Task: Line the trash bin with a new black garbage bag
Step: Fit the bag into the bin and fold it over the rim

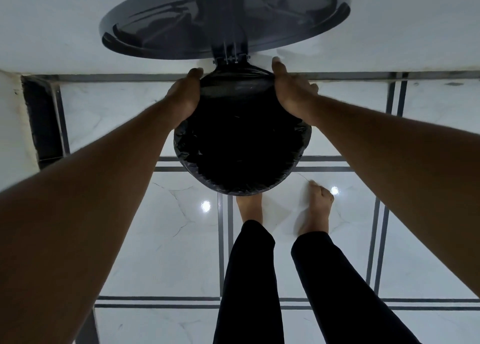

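A round dark grey trash bin (pixel 181 159) stands on the floor below me, its mouth filling the middle of the view. A black garbage bag (pixel 241 146) lies inside it, its edge folded over the rim all around. The bin's round lid (pixel 223 16) is swung up on its hinge against the wall. My left hand (pixel 185 94) grips the bag-covered rim at the far left. My right hand (pixel 291 90) grips the rim at the far right, fingers pressed down on the plastic beside the hinge.
The floor is glossy white marble tile (pixel 161 239) with dark grey grout bands. My two bare feet (pixel 315 208) and black trouser legs stand just in front of the bin. A white wall (pixel 52 31) rises behind it, with a dark recess (pixel 42 120) at the left.
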A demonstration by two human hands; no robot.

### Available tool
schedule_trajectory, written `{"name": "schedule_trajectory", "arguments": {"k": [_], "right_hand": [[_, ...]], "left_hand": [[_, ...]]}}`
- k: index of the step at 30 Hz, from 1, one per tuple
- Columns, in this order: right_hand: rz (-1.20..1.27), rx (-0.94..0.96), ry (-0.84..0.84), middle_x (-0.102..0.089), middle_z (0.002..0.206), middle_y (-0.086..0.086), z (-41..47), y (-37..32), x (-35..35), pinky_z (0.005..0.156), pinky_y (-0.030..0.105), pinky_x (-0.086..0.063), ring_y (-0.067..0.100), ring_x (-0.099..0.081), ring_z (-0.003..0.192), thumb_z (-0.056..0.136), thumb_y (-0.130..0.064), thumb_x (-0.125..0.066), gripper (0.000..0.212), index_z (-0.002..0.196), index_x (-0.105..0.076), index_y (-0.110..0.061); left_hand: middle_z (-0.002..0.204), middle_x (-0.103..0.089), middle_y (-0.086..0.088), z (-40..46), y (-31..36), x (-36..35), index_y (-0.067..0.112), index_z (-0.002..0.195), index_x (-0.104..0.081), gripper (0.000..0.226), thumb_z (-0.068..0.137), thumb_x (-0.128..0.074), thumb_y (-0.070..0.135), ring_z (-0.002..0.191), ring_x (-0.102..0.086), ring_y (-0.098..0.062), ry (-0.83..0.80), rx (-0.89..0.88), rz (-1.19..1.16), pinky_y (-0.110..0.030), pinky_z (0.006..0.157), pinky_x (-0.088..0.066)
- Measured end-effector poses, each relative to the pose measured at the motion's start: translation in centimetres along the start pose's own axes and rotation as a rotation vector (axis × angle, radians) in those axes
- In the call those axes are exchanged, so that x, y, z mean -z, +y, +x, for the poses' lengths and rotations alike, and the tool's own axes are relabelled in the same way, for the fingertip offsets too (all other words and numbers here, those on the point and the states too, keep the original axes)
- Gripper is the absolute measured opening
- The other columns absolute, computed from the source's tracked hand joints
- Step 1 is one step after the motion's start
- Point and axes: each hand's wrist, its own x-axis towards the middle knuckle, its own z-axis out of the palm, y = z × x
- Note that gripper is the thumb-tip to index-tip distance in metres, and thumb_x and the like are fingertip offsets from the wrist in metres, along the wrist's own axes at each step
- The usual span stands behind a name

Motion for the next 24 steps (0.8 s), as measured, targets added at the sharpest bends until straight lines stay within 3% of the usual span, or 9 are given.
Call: {"name": "schedule_trajectory", "arguments": {"k": [3, 6, 9, 11, 13, 15, 17, 21, 24], "right_hand": [[0.015, 0.039, 0.029, -0.043, 0.171, 0.017, -0.1, 0.5, 0.5, 0.127, 0.051, -0.024, 0.038, -0.033, 0.160, 0.115, -0.062, -0.012, 0.075, 0.166, -0.045, -0.018], [0.183, 0.050, 0.193, -0.064, 0.147, 0.007, -0.7, 1.8, 0.0, 0.105, 0.044, -0.041, 0.032, -0.056, 0.140, 0.111, -0.066, -0.027, 0.065, 0.144, -0.059, -0.020], [0.276, -0.004, 0.269, -0.068, 0.127, 0.003, -2.5, 3.2, -1.2, 0.107, 0.044, -0.043, 0.028, -0.060, 0.127, 0.111, -0.066, -0.031, 0.057, 0.128, -0.061, -0.021], [0.298, -0.046, 0.240, -0.061, 0.117, 0.000, -3.7, 4.0, -1.9, 0.111, 0.045, -0.042, 0.026, -0.057, 0.116, 0.112, -0.065, -0.028, 0.060, 0.132, -0.061, -0.019], [0.338, -0.081, 0.185, -0.065, 0.125, 0.003, -4.0, 4.5, -2.3, 0.116, 0.048, -0.042, 0.028, -0.059, 0.123, 0.112, -0.065, -0.025, 0.066, 0.143, -0.061, -0.019], [0.416, -0.103, 0.161, -0.066, 0.145, 0.006, -3.8, 4.5, -2.1, 0.117, 0.044, -0.041, 0.029, -0.059, 0.135, 0.112, -0.064, -0.026, 0.067, 0.150, -0.060, -0.021], [0.463, -0.112, 0.187, -0.065, 0.149, 0.005, -3.6, 4.5, -1.8, 0.109, 0.038, -0.040, 0.026, -0.058, 0.133, 0.113, -0.061, -0.029, 0.063, 0.150, -0.061, -0.021], [0.475, -0.143, 0.350, -0.060, 0.152, 0.011, -4.1, 4.5, -1.6, 0.112, 0.043, -0.038, 0.032, -0.052, 0.142, 0.114, -0.059, -0.034, 0.061, 0.150, -0.058, -0.017], [0.523, -0.357, 0.391, -0.052, 0.157, 0.016, -5.5, 4.4, -1.8, 0.116, 0.049, -0.039, 0.037, -0.048, 0.144, 0.112, -0.059, -0.037, 0.064, 0.155, -0.050, -0.013]], "left_hand": [[0.137, -0.070, -0.013, 1.1, -1.4, 0.7, 0.017, 0.133, -0.071, 0.076, 0.085, -0.041, 0.067, 0.127, -0.065, -0.036, 0.093, -0.056, -0.001, -0.050, 0.115, -0.046], [0.138, -0.068, -0.014, -2.0, -1.7, 1.1, 0.011, 0.134, -0.068, 0.064, 0.099, -0.035, 0.052, 0.130, -0.061, -0.037, 0.242, -0.021, -0.019, -0.041, 0.110, -0.046], [0.137, -0.065, -0.013, -5.9, -3.2, 0.4, 0.007, 0.139, -0.062, 0.064, 0.104, -0.034, 0.053, 0.127, -0.058, -0.035, 0.368, 0.039, -0.019, -0.044, 0.107, -0.044], [0.127, -0.063, -0.003, -7.8, -4.7, -0.2, 0.011, 0.140, -0.059, 0.067, 0.104, -0.034, 0.060, 0.117, -0.058, -0.028, 0.369, 0.085, -0.088, -0.042, 0.098, -0.044], [0.131, -0.064, 0.001, -8.6, -5.5, -0.6, 0.017, 0.143, -0.059, 0.068, 0.103, -0.032, 0.065, 0.117, -0.059, -0.024, 0.277, 0.114, -0.155, -0.039, 0.092, -0.042], [0.134, -0.066, 0.000, -8.5, -5.7, -0.6, 0.022, 0.145, -0.061, 0.066, 0.105, -0.031, 0.065, 0.121, -0.060, -0.023, 0.205, 0.147, -0.211, -0.038, 0.096, -0.045], [0.129, -0.068, 0.000, -8.1, -5.6, -0.1, 0.022, 0.141, -0.064, 0.066, 0.105, -0.032, 0.066, 0.121, -0.063, -0.023, 0.161, 0.196, -0.266, -0.038, 0.102, -0.049], [0.115, -0.071, 0.001, -8.1, -5.3, 0.4, 0.023, 0.096, -0.069, 0.051, 0.107, -0.034, 0.059, 0.113, -0.067, -0.024, 0.219, 0.217, -0.355, -0.038, 0.092, -0.049], [0.139, -0.063, 0.003, -9.4, -5.8, -0.1, 0.019, 0.140, -0.063, 0.059, 0.107, -0.034, 0.058, 0.118, -0.058, -0.020, 0.277, 0.298, -0.427, -0.036, 0.095, -0.040]]}}
